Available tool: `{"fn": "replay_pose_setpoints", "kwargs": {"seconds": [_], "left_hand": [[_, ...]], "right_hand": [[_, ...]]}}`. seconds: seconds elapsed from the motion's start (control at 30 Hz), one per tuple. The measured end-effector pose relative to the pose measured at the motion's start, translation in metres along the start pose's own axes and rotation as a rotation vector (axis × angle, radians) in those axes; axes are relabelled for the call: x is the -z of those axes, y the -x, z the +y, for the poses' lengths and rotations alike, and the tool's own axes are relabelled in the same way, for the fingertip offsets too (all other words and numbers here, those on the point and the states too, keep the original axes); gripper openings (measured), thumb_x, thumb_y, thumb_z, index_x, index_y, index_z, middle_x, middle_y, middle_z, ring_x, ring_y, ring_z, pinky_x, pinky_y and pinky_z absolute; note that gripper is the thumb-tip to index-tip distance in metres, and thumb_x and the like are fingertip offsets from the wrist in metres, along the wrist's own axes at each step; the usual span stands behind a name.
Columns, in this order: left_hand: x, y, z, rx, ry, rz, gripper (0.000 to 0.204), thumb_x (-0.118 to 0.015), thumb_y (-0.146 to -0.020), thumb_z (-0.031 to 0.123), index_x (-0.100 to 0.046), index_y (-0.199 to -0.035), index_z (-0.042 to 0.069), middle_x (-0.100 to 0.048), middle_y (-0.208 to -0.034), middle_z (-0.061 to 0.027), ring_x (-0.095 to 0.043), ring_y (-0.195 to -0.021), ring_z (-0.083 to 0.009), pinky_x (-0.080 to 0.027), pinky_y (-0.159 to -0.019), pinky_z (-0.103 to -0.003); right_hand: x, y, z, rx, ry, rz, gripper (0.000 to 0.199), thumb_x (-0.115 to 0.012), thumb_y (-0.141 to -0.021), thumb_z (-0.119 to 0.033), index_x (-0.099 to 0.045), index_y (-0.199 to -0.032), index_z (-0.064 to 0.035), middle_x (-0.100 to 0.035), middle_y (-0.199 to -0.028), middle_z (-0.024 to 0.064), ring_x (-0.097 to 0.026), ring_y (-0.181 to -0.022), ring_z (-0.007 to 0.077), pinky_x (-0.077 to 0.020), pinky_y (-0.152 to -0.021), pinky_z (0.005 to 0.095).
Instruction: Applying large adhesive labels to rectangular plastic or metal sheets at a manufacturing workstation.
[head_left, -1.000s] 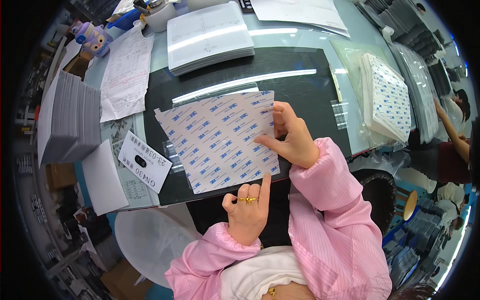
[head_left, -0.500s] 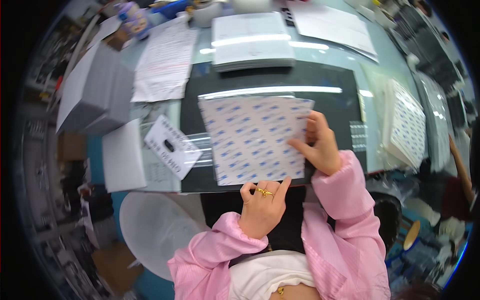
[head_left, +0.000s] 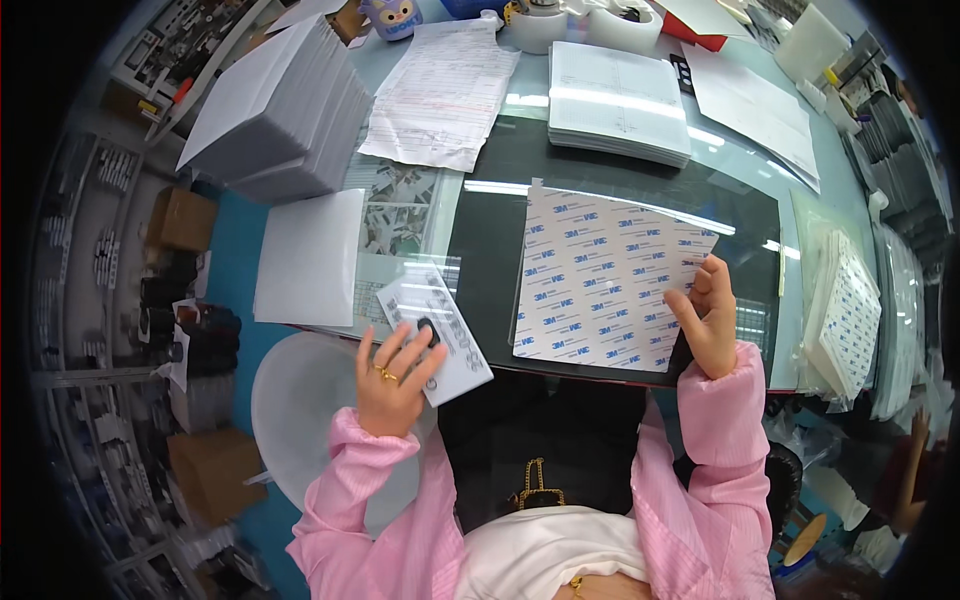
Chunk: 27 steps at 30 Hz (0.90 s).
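Two hands in the head view, set well apart, both in pink sleeves.

Right hand, right of centre in the frame: narrow, gripping the right edge of a blue-printed sheet, thumb on the printed face, fingers curled at the edge and partly hidden. Probably held from the side to steady the sheet single-handed and leave most of the face uncovered. Sheet itself just right of centre, over a black mat, lower side close to the rim of the glass-topped desk. Dark mat perhaps useful for showing up pale edges.

Left hand, lower left of centre: wide, fingers spread over a white card with a dark spot; touching or just above, cannot tell. Card askew, lowest corner seemingly out past the desk edge, perhaps handy for lifting.

Upper centre: low stack of white sheets, squared up, likely set there for reach without crowding the mat. Upper left: tall stack, with a creased written paper just right of it, probably laid flat for ready reading. Right side: bagged sheets with similar blue print, perhaps wrapped against dust. Lower left: translucent bin, close under the desk edge, likely for easy dropping-in.
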<state>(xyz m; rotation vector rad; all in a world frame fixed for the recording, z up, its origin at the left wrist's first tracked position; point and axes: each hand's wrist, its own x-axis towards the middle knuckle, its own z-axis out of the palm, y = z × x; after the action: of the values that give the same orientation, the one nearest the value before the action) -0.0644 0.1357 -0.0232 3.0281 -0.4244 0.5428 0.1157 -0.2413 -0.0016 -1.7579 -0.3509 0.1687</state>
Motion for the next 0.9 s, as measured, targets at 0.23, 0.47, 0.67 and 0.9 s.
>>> {"fn": "replay_pose_setpoints", "kwargs": {"seconds": [0.23, 0.47, 0.67, 0.9], "left_hand": [[0.042, -0.053, 0.063, -0.299, 0.395, 0.225, 0.038, -0.078, -0.065, 0.010, -0.071, -0.102, 0.009, -0.061, -0.098, -0.0027, -0.065, -0.093, -0.0204, -0.057, -0.083, -0.037], [0.005, -0.100, 0.116, -0.322, 0.388, 0.176, 0.029, -0.069, -0.071, 0.007, -0.068, -0.100, 0.005, -0.067, -0.100, -0.0071, -0.066, -0.089, -0.0227, -0.056, -0.078, -0.031], [-0.012, -0.130, 0.117, -0.358, 0.386, 0.181, 0.027, -0.068, -0.073, 0.009, -0.067, -0.100, 0.005, -0.067, -0.097, -0.0051, -0.066, -0.089, -0.0215, -0.056, -0.079, -0.030], [-0.032, -0.156, 0.118, -0.356, 0.365, 0.201, 0.026, -0.066, -0.075, 0.010, -0.066, -0.100, 0.005, -0.065, -0.095, -0.0042, -0.065, -0.090, -0.0214, -0.056, -0.078, -0.030]], "right_hand": [[0.002, 0.003, 0.003, 0.019, -0.014, 0.013, 0.040, -0.057, -0.093, 0.002, -0.040, -0.129, -0.0036, -0.066, -0.109, 0.0130, -0.066, -0.098, 0.0160, -0.0534, -0.085, 0.0273], [-0.001, 0.005, 0.001, 0.042, 0.021, -0.002, 0.044, -0.060, -0.092, 0.003, -0.040, -0.131, -0.0008, -0.066, -0.112, 0.0138, -0.065, -0.101, 0.0160, -0.0525, -0.085, 0.0268], [0.008, -0.004, -0.023, 0.260, 0.571, 0.098, 0.037, -0.072, -0.085, -0.007, -0.055, -0.117, -0.0005, -0.065, -0.122, 0.0172, -0.064, -0.104, 0.0275, -0.0516, -0.085, 0.0343], [0.020, -0.023, 0.004, 0.397, 0.730, 0.101, 0.025, -0.070, -0.085, -0.012, -0.061, -0.107, -0.0029, -0.052, -0.141, 0.0167, -0.050, -0.126, 0.0367, -0.0413, -0.102, 0.0430]]}}
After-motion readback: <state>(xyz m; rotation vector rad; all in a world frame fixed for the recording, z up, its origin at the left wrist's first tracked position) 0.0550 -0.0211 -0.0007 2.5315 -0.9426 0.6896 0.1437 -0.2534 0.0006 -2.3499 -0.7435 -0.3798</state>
